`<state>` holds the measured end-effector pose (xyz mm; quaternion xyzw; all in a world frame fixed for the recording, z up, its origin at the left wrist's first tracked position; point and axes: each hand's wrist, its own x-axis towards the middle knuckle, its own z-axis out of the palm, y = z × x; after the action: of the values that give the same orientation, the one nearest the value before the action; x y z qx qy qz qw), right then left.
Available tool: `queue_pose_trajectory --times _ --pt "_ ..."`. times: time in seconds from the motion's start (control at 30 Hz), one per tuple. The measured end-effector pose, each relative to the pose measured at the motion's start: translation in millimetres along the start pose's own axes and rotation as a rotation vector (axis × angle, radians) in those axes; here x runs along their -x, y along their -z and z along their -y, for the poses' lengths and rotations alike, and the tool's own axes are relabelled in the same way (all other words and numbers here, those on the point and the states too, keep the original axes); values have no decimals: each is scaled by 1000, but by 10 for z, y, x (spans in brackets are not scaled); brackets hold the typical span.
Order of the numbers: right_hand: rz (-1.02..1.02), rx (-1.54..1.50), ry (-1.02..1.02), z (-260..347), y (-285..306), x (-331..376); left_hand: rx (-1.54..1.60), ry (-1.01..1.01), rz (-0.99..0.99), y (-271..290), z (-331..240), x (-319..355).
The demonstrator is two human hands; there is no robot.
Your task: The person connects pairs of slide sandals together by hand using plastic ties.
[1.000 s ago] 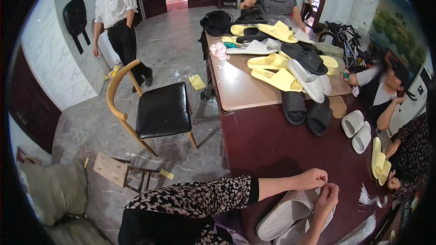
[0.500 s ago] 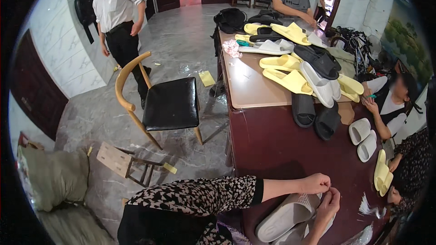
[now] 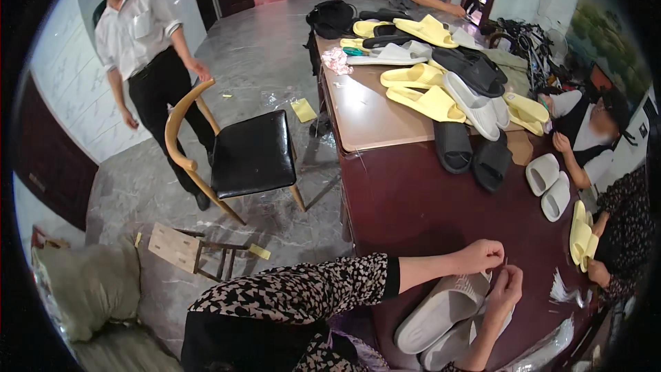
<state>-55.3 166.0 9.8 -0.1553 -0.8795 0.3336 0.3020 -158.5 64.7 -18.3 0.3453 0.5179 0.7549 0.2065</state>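
Over the near part of the dark red table (image 3: 413, 200), my left hand (image 3: 483, 255) is closed in a pinch. My right hand (image 3: 506, 291), just below and to the right, pinches as well, its fingertips close to the left ones. A thin sliver seems to show between them, too small to name. Under my hands lies a pair of grey slippers: one grey slipper (image 3: 441, 310) shows most of its length, and the other grey slipper (image 3: 451, 346) is partly covered by my right forearm.
Yellow, white and black slippers (image 3: 430, 105) are heaped on a board at the table's far end. Thin white strips (image 3: 564, 288) and a clear plastic bag (image 3: 547, 348) lie to the right. Co-workers sit along the right side. A wooden chair (image 3: 251, 155) and a person stand at left.
My hands stay close together above the grey slippers, drawn slightly apart. The standing person at left has stepped nearer to the chair. The view has shifted a little.
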Motion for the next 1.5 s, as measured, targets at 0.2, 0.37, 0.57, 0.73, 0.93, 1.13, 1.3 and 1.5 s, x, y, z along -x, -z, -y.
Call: queue_pose_trajectory --times 0.2,0.37,0.57,0.73,0.93,1.13,1.3,1.5 --pt "-49 -135 -16 -170 338 -92 -7 37 20 53 -6 15" --pt "-61 -153 -85 -1164 874 -2 85 23 37 13 -16 3" --pt "-39 -457 -181 -1511 642 337 115 18 16 28 40 9" --pt "104 -337 -195 -1003 380 307 54 280 126 105 -85 55" --pt "110 -51 -107 -566 322 349 -114 256 346 93 -91 69" --pt "172 -156 -72 -290 194 252 -57 169 364 57 101 81" --pt "222 -285 -212 -327 42 179 -13 221 324 64 71 54" --pt "205 -286 -156 -248 33 213 -10 279 302 104 -38 41"
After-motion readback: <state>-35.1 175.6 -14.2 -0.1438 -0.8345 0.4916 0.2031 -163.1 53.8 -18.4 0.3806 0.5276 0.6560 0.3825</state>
